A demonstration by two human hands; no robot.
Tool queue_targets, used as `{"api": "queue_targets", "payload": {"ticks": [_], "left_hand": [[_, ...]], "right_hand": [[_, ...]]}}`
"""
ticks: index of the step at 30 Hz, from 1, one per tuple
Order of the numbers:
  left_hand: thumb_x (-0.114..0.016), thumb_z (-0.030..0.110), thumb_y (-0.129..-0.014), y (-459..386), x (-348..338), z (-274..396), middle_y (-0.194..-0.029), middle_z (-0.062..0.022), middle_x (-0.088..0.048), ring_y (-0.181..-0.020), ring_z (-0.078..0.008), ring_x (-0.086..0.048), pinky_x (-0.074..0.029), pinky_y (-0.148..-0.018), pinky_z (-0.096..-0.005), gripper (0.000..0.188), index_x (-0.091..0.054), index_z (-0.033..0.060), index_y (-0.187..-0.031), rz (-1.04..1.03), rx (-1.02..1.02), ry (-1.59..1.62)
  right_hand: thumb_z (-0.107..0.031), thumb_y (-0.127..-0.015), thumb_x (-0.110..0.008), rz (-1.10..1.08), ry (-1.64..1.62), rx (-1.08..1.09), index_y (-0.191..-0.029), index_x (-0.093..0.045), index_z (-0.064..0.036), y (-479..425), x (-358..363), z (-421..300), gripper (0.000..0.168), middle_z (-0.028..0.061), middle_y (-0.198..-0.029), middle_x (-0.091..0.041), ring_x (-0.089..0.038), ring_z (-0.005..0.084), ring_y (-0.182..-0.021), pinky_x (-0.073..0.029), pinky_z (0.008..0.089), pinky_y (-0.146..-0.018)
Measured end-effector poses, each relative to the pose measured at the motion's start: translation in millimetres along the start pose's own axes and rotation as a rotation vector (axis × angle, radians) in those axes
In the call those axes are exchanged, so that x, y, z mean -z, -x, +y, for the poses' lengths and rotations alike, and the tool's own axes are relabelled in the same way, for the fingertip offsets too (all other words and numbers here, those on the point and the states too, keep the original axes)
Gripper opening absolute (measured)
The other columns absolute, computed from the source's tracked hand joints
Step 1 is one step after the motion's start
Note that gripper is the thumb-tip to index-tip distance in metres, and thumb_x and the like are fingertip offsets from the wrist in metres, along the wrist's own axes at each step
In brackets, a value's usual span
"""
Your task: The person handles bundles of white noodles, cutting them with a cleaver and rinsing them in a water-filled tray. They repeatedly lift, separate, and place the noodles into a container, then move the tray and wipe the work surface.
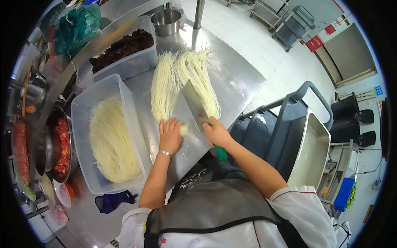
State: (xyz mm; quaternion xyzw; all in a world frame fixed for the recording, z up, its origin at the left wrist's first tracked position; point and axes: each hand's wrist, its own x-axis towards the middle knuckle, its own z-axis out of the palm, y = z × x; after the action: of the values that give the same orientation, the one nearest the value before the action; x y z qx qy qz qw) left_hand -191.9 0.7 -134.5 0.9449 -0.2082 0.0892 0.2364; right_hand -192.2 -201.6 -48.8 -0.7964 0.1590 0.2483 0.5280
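My right hand point(218, 132) grips the green handle of a cleaver point(196, 100), its broad blade slanting across the right bundle of pale noodles point(201, 74). Over the near end of the left noodle bundle point(164, 86), my left hand point(170, 134) holds the strands with its fingers bent. A short, blurred clump of noodles point(184, 130) shows beside those fingers. Both bundles lie lengthwise on the stainless steel table point(235, 74). To the left, a translucent plastic bin point(127, 93) contains a large coil of noodles point(113, 142).
Behind the bin stands another plastic tub point(136, 63) with dark, wet-looking food. A steel pot point(166, 23) sits at the table's far edge. At left is a bowl of chopped red food point(62, 145). A grey cart point(279, 124) with a metal pan point(313, 148) stands close on the right.
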Motion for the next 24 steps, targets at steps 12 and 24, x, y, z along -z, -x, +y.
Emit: {"api": "queue_targets", "payload": {"ticks": [12, 24], "left_hand": [[-0.044, 0.0, -0.076, -39.3, 23.4, -41.9, -0.128, -0.0271, -0.039, -0.12, -0.0414, -0.035, -0.026, -0.104, -0.0454, 0.053, -0.036, -0.0062, -0.128, 0.196, 0.759, 0.225], [-0.051, 0.054, -0.081, -118.7, -17.2, -30.7, -0.127, -0.0295, -0.039, -0.118, -0.0437, -0.036, -0.032, -0.099, -0.046, 0.085, -0.026, -0.0095, -0.133, -0.053, 1.071, 0.067]], "right_hand": [[-0.01, -0.078, -0.058, 0.661, 0.717, 0.447, -0.126, -0.047, -0.008, -128.5, 165.3, 32.7, 0.05, 0.0181, -0.093, -0.054, -0.055, 0.0354, -0.088, -0.046, 0.0419, -0.075], [-0.045, -0.087, -0.053, 0.099, -0.457, 0.026, -0.12, -0.045, 0.001, -176.7, 19.9, -28.2, 0.057, 0.0155, -0.111, -0.051, -0.05, 0.0261, -0.098, -0.041, 0.0325, -0.085]]}}
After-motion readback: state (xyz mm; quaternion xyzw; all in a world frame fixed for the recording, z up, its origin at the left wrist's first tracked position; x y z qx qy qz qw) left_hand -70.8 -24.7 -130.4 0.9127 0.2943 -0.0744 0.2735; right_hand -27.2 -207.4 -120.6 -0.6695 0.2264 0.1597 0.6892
